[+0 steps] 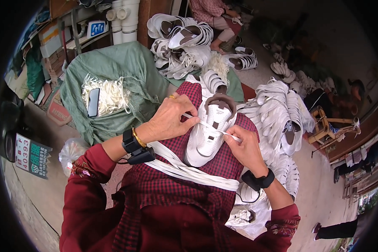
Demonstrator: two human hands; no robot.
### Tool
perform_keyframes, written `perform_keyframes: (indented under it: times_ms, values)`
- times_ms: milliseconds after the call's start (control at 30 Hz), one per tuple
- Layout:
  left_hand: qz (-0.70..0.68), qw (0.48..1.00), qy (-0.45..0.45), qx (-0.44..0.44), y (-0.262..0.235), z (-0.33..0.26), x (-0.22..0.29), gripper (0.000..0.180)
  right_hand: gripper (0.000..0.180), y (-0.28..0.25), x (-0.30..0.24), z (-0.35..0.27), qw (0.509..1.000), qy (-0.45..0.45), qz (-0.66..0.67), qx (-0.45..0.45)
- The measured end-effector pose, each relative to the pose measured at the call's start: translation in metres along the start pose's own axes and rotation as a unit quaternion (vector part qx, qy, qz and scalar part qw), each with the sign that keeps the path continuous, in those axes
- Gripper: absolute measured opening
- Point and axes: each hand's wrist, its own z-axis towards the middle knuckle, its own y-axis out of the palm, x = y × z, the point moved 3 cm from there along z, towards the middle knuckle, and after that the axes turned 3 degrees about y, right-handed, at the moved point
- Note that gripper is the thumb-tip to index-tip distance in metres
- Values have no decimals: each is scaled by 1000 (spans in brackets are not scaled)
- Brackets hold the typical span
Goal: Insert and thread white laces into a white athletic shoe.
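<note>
Your left hand [172, 119] pinches one end of the white lace [210, 126] and your right hand [243, 147] grips the other across the white shoe [208, 134] on your lap; lacing looks barely started; spare laces [189, 170] wait beneath.

White shoe [210, 134] and white lace [206, 126] in the middle of the frame. Red and black checked cloth [185, 185] under them. Dark red sleeves [86, 176] at the bottom. Green sack [117, 67] at upper left. Black wristbands [132, 143], gold bangle [139, 138].
</note>
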Motion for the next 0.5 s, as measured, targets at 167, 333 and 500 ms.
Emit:
perform_keyframes:
  times_ms: [167, 333, 500]
  values:
    - [42, 999, 4, 0, 5, -3, 7, 23, 14, -9, -34, 12, 998, -46, -12, -37]
    - [46, 998, -9, -47, 6, 1, 7, 21, 15, -15, 15, 9, 991, -55, -120, 26]
    - [-112, 993, -19, -35, 10, 3, 2, 16, 18, -13, 20, 5, 999, -26, 7, 29]
